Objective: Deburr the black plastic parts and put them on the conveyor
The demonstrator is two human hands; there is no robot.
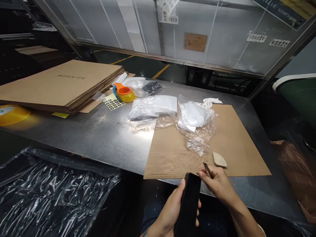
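My left hand (171, 205) is wrapped round a long black rectangular object (189, 200), held upright at the table's front edge. Its kind I cannot make out. Close to its top right corner, my right hand (217, 182) pinches a thin, dark, blade-like tool (207, 170) whose tip points up and left. A wedge-shaped, cream-coloured pad (219, 160) lies on the brown cardboard sheet (239, 141) just beyond my right hand. Crumpled clear plastic (197, 144) rests on the same sheet, below a clear bag of white material (196, 115).
Flat cardboard (81, 79) is stacked at the left, beside an orange tape dispenser (123, 92) and a sticker sheet (113, 102). A yellow tape roll (13, 114) lies far left. Black plastic (49, 197) lines a bin at lower left. A framed panel (148, 29) stands behind the metal table (116, 138).
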